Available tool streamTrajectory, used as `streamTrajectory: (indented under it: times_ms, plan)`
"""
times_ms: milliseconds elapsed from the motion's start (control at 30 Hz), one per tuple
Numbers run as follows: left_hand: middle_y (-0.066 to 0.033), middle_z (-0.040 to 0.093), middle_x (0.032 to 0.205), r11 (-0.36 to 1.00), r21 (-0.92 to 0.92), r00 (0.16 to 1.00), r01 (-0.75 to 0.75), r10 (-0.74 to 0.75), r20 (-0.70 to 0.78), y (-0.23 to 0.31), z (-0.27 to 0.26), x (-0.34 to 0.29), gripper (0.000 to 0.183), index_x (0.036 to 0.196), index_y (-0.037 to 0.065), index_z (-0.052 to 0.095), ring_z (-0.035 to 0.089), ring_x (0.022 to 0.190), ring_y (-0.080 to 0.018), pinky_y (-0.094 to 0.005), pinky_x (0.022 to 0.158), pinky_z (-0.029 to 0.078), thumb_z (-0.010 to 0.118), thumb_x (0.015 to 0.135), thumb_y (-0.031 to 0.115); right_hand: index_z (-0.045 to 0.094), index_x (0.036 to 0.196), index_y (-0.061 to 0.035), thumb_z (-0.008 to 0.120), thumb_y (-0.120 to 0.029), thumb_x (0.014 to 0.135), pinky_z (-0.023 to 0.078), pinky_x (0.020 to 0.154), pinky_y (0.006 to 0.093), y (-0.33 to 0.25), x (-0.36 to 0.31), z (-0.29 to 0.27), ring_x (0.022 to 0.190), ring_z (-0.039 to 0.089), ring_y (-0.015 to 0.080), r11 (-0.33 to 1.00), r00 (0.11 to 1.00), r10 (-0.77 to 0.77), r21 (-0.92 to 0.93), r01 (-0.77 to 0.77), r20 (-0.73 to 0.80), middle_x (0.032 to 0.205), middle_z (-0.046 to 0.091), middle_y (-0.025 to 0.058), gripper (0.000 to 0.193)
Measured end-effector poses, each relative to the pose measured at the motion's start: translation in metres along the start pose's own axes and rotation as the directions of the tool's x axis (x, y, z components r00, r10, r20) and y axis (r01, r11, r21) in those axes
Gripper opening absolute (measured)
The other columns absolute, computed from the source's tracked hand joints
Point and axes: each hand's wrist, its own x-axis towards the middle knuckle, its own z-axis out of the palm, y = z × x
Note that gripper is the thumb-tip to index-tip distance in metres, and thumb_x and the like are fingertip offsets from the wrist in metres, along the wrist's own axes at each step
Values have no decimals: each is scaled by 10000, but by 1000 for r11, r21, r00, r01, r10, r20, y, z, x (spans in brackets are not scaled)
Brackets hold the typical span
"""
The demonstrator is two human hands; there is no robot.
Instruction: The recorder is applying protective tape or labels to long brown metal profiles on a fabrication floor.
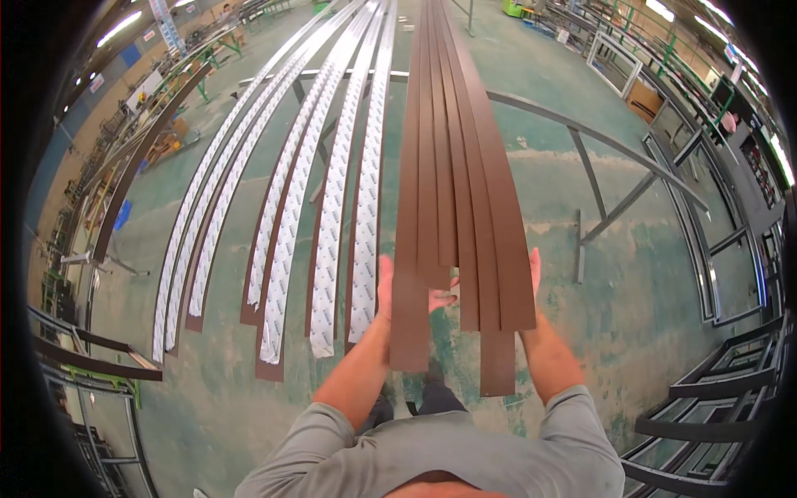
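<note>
Long flat brown strips (464, 207) run away from me side by side and partly overlapping, their near ends uneven. My left hand (385, 287) holds their left edge; its thumb stands up outside, and fingertips show beneath, in the gap between the near ends. At the right edge my right hand (535, 272) grips the same strips, with most of its fingers hidden underneath. Left of them lie several more brown strips covered with white printed film (332, 207), some film ends hanging loose. The film-covered strip (365, 249) beside my left hand is the nearest of these.
A grey metal frame stand (598, 116) crosses beneath the strips and reaches right with sloping legs. Dark frames (706, 415) are stacked at lower right. On the left stand a long brown bar (137, 158) and a rack (100, 365). The floor (614, 349) is worn green.
</note>
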Motion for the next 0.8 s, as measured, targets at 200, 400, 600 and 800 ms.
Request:
streamTrajectory:
  times_ms: [200, 400, 600, 800]
  plan:
    - [-97, 492, 1385, 998, -14, 993, -53, 52, -104, 48, -8, -25, 754, 1410, 142, 428, 460, 1254, -295, -535, 1016, 348, 314, 909, 694, 481, 1353, -96, 355, -603, 950, 444, 977, 419, 63, 23, 9, 1151, 545, 267, 984, 944, -147, 50, 169, -296, 1299, 549, 83, 660]
    - [-101, 543, 1306, 987, 158, 997, -25, 37, -72, 113, 6, -51, 674, 1370, 108, 465, 523, 1128, -299, -498, 921, 420, 270, 961, 607, 482, 1333, -101, 348, -613, 948, 459, 936, 400, 103, 52, 65, 1095, 556, 253, 1000, 980, 7, -18, -10, -198, 1237, 564, 74, 655]
    - [-138, 538, 1300, 983, 104, 984, -151, 159, -79, 183, 4, -95, 530, 1338, 46, 474, 498, 1201, -351, -476, 963, 418, 389, 980, 428, 459, 1351, -89, 301, -648, 942, 454, 944, 408, 178, 87, 97, 1133, 534, 263, 993, 946, -114, -60, 100, -305, 1278, 539, 88, 711]
    - [-162, 534, 1297, 955, 63, 944, -291, 276, 181, 263, 68, -151, 516, 1309, 18, 481, 518, 1170, -344, -445, 946, 444, 396, 963, 392, 377, 1423, -78, 269, -674, 933, 424, 991, 397, 250, 135, 138, 1204, 495, 258, 951, 965, -219, -254, 178, -142, 1370, 482, 95, 779]
